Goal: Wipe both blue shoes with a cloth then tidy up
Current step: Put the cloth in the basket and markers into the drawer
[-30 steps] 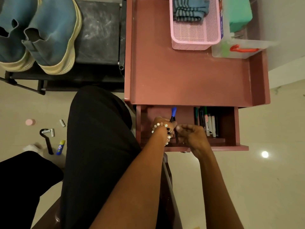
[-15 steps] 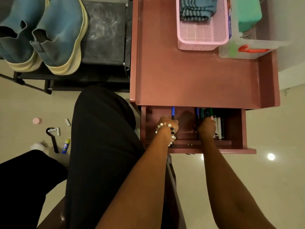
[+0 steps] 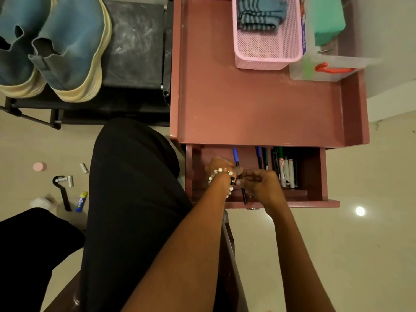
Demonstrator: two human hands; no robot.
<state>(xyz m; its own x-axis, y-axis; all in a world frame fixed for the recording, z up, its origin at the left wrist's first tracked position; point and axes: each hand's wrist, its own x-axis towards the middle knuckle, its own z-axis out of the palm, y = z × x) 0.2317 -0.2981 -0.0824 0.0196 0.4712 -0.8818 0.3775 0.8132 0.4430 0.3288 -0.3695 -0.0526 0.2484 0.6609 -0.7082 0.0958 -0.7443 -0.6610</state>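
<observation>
Now both hands on pen

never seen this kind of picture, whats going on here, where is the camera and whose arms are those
The camera sits on a person's head, looking down, so the arms are that person's own. No machine is involved. Both hands reach into the open drawer of a reddish desk. The left hand, with a bead bracelet, holds a blue-capped pen; the right hand meets it with curled fingers, its grip unclear. More markers lie in the drawer. On the desk, a pink basket holds a striped cloth. Two blue shoes stand on a black rack.
</observation>
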